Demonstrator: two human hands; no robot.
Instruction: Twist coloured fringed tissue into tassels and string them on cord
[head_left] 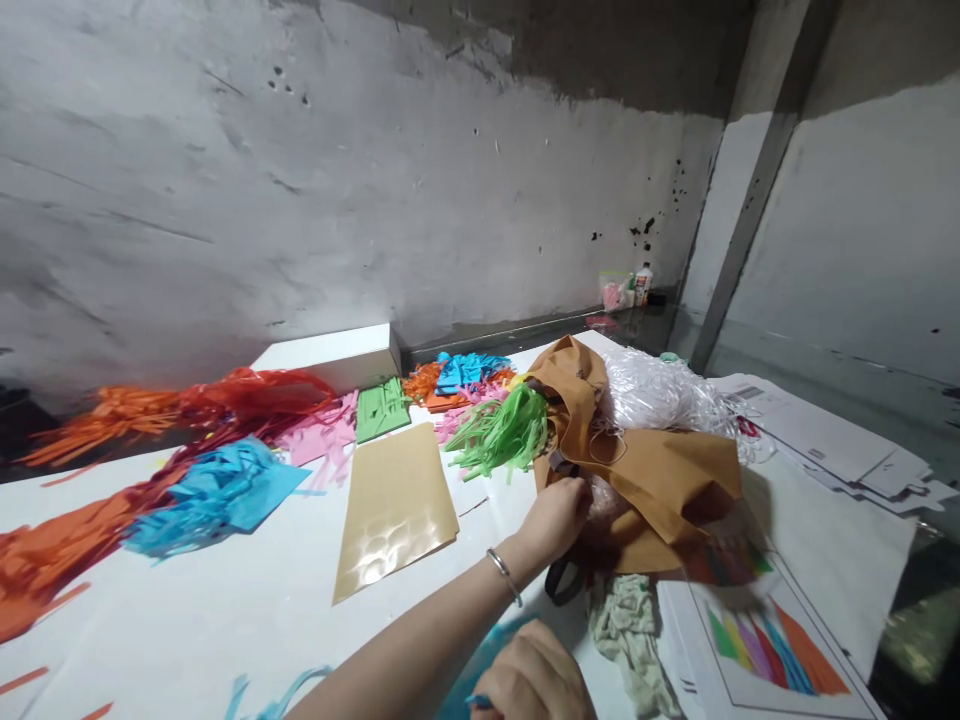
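Observation:
My left hand, with a silver bangle on its wrist, reaches forward to a brown cloth bag with dark straps. Its fingers are curled at the bag's near-left edge and partly hidden by the cloth. A clear, crinkled plastic wrap shows in the bag's folds next to my fingertips. Low in the view, my right hand is closed around a thin blue strip. Blue tissue paper lies beneath my left forearm. Beside the bag rests a bunch of green fringed tissue paper.
Gold card lies mid-table. Orange, red and blue tissue fringes spread leftward. White shredded strips sit behind the bag. A crumpled pale glove, a printed picture sheet and flat white boxes are on the right.

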